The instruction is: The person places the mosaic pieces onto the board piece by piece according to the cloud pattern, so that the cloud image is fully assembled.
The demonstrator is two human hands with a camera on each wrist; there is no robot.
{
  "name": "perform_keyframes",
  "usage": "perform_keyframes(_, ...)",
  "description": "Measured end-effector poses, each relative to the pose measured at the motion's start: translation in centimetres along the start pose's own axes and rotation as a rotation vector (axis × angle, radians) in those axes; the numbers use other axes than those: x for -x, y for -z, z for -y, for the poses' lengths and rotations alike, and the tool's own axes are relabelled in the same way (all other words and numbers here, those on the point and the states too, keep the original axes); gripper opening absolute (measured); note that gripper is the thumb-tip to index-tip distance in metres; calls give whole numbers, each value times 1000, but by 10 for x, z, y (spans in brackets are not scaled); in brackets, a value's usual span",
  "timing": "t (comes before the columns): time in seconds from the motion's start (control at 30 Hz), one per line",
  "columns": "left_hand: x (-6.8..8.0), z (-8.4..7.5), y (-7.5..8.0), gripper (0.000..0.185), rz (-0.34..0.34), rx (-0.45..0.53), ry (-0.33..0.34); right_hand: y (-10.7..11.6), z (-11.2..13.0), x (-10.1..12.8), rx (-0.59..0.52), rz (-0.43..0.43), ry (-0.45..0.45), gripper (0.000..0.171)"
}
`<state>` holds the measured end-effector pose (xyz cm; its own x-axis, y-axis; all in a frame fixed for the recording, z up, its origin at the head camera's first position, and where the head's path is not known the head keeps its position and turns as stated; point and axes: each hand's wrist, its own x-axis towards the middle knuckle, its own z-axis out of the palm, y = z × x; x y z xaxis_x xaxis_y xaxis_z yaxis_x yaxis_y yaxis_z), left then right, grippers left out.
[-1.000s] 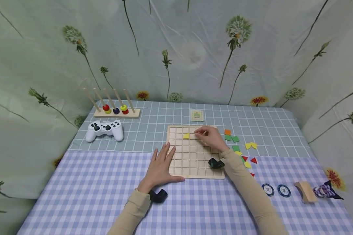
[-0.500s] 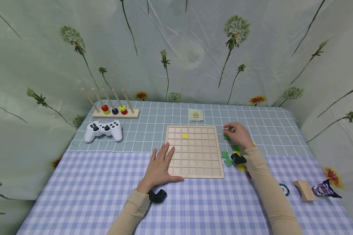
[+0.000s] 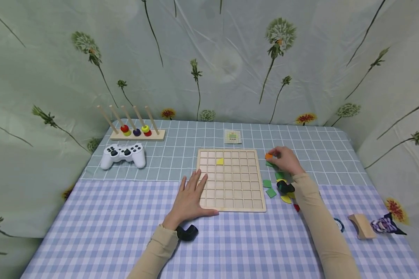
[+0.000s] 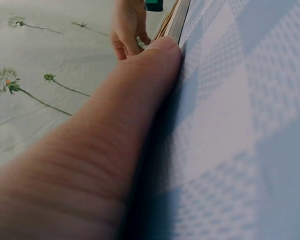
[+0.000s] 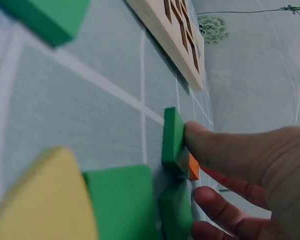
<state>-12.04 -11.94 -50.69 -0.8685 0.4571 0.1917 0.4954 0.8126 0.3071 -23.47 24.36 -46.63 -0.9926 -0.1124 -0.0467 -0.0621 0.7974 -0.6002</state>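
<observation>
A wooden grid board lies mid-table with one yellow tile in its second row. My left hand rests flat and open on the board's left edge; the left wrist view shows its thumb along the board rim. My right hand is just right of the board and pinches an orange tile at its fingertips. In the right wrist view the fingers touch the orange tile beside an upright green tile. More green tiles and a yellow piece lie by that wrist.
A white game controller and a peg rack with coloured rings sit at the back left. A small card lies behind the board. A wooden arch block, a striped cloth toy and a chip are at the right front.
My right hand left the board's top row, moved right to the loose tiles and now holds the orange tile at its fingertips. The left hand has stayed put.
</observation>
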Motion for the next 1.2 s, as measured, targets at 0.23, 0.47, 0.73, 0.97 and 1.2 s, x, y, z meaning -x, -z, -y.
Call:
perform_keyframes(0.23, 0, 1, -1, 122, -8, -7, -8, 4, -1, -5, 4, 51, -19, 37)
perform_keyframes(0.47, 0, 1, 0, 121, -4, -9, -7, 5, 1, -5, -57, 35, -43, 31)
perform_keyframes(0.73, -1, 3, 0, 122, 0, -29, -11, 1, 17, 5, -5, -109, 39, 19)
perform_keyframes(0.97, 0, 3, 0, 121, 21, -26, 3, -21, 49, 2, -150, -83, 175, 18)
perform_keyframes(1.2, 0, -1, 2, 121, 29, -16, 16, -47, 77, -3, -268, -3, 180, 13)
